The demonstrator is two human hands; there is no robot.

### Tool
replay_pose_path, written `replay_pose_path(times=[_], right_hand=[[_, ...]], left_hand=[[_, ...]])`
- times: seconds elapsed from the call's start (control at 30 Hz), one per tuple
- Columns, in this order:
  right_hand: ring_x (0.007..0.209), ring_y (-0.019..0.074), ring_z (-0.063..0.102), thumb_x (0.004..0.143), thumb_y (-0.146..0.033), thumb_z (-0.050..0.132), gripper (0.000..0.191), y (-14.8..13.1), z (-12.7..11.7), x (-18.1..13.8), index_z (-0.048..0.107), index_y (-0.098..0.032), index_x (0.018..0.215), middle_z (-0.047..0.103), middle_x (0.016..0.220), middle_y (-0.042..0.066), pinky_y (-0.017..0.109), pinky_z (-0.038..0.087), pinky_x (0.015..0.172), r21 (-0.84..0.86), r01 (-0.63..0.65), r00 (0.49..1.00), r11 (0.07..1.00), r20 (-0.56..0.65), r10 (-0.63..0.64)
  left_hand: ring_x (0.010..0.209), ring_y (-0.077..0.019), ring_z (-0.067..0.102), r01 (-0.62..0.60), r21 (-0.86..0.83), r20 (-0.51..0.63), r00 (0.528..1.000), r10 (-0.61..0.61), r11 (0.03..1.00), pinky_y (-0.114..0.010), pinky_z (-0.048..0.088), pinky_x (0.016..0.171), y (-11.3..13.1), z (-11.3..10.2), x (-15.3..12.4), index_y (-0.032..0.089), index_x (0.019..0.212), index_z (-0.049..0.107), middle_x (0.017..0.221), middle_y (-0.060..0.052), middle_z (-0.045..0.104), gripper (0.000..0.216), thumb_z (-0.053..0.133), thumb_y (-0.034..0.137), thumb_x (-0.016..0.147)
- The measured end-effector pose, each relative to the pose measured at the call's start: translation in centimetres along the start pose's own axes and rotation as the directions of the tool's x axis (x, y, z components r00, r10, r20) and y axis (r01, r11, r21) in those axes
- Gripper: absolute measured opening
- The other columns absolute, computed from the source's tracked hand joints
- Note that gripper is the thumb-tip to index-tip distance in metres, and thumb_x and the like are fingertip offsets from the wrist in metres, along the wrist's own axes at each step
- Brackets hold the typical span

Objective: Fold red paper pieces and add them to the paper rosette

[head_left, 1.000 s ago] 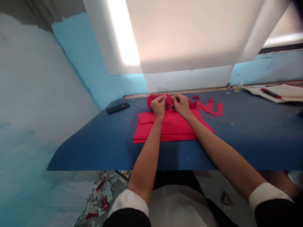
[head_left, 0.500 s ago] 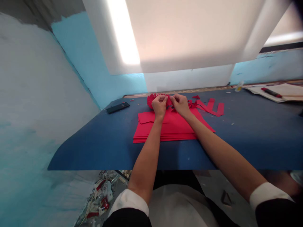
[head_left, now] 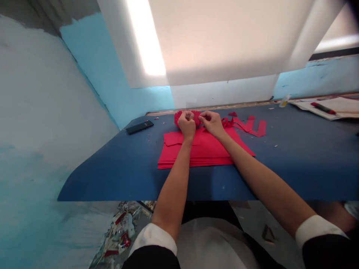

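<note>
My left hand (head_left: 187,125) and my right hand (head_left: 212,122) are both closed, fingertips pinched on a small piece of red paper (head_left: 198,119) held between them above a stack of red paper sheets (head_left: 204,151). Just behind my left hand lies a red pleated paper fan (head_left: 179,115). The stack rests on a blue table (head_left: 117,164). What exactly is pinched is mostly hidden by my fingers.
Red paper strips (head_left: 251,126) lie right of my hands. A black phone-like object (head_left: 139,127) sits at the left. Papers with a red marker (head_left: 322,108) and a small bottle (head_left: 284,101) are at the far right. Litter (head_left: 117,235) lies on the floor below.
My hands have drawn closer together over the red piece, and my left fingers have curled tighter. The view shifted slightly.
</note>
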State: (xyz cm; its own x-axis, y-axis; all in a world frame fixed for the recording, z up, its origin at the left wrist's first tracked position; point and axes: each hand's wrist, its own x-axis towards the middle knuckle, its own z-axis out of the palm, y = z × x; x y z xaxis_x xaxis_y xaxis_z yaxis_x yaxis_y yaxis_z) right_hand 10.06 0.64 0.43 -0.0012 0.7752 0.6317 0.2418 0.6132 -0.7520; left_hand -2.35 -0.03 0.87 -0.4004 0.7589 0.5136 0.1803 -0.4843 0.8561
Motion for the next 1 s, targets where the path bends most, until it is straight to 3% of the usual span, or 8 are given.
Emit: replay_pose_path(times=[0.1, 0.2, 0.37, 0.5, 0.67, 1.0], right_hand=[[0.070, 0.0166, 0.059, 0.074, -0.028, 0.078, 0.024, 0.2, 0.0, 0.3, 0.059, -0.025, 0.088, 0.064, 0.073, -0.002, 0.032, 0.047, 0.070, 0.208, -0.088, 0.993, 0.974, -0.056, 0.102], [0.069, 0.0156, 0.060, 0.072, -0.020, 0.078, 0.029, 0.4, -0.2, 0.6, 0.057, -0.026, 0.091, 0.062, 0.071, -0.003, 0.032, 0.048, 0.069, 0.288, -0.125, 0.979, 0.949, -0.119, 0.165], [0.065, 0.0151, 0.056, 0.070, -0.017, 0.079, 0.029, 0.7, -0.4, 0.7, 0.058, -0.025, 0.087, 0.060, 0.068, -0.004, 0.031, 0.044, 0.064, 0.296, -0.152, 0.966, 0.943, -0.157, 0.205], [0.066, 0.0152, 0.056, 0.070, -0.022, 0.081, 0.029, 0.9, -0.5, 0.8, 0.056, -0.025, 0.084, 0.058, 0.067, -0.004, 0.031, 0.045, 0.064, 0.258, -0.143, 0.977, 0.956, -0.118, 0.178], [0.065, 0.0150, 0.054, 0.071, -0.031, 0.086, 0.035, 1.0, -0.4, 0.8, 0.055, -0.025, 0.084, 0.056, 0.067, -0.004, 0.031, 0.045, 0.062, 0.245, -0.138, 0.985, 0.959, -0.070, 0.160], [0.062, 0.0133, 0.056, 0.066, -0.026, 0.090, 0.038, 1.0, -0.7, 0.6, 0.056, -0.025, 0.084, 0.061, 0.068, -0.004, 0.030, 0.047, 0.061, 0.363, -0.199, 0.955, 0.910, -0.135, 0.263]], left_hand=[[0.069, -0.0171, 0.057, 0.015, -0.023, 0.048, 0.999, -0.014, 1.000, -0.030, 0.047, 0.078, -0.1, 0.4, 0.1, 0.023, 0.071, 0.058, 0.069, 0.000, 0.062, 0.024, 0.063, 0.004, 0.086], [0.065, -0.0161, 0.056, 0.023, -0.023, 0.101, 0.995, -0.021, 0.999, -0.029, 0.046, 0.073, 0.0, 0.7, -0.1, 0.022, 0.070, 0.057, 0.065, 0.002, 0.059, 0.025, 0.065, 0.003, 0.084], [0.059, -0.0153, 0.054, 0.051, -0.027, 0.150, 0.988, -0.046, 0.998, -0.029, 0.043, 0.066, 0.3, 0.7, -0.4, 0.022, 0.074, 0.065, 0.059, 0.004, 0.058, 0.024, 0.066, -0.001, 0.081], [0.063, -0.0174, 0.058, 0.052, -0.007, 0.180, 0.982, -0.049, 0.999, -0.031, 0.047, 0.072, 0.7, 0.5, -0.5, 0.022, 0.073, 0.069, 0.064, 0.001, 0.065, 0.021, 0.072, 0.003, 0.082], [0.069, -0.0188, 0.060, 0.000, 0.038, 0.143, 0.990, -0.006, 0.999, -0.032, 0.048, 0.079, 1.1, 0.2, -0.7, 0.022, 0.064, 0.063, 0.065, 0.000, 0.065, 0.028, 0.073, 0.005, 0.084], [0.069, -0.0177, 0.058, -0.041, -0.001, 0.095, 0.995, 0.041, 0.999, -0.031, 0.048, 0.080, 0.7, 0.3, -0.8, 0.023, 0.065, 0.062, 0.064, 0.002, 0.063, 0.026, 0.068, 0.008, 0.085]])
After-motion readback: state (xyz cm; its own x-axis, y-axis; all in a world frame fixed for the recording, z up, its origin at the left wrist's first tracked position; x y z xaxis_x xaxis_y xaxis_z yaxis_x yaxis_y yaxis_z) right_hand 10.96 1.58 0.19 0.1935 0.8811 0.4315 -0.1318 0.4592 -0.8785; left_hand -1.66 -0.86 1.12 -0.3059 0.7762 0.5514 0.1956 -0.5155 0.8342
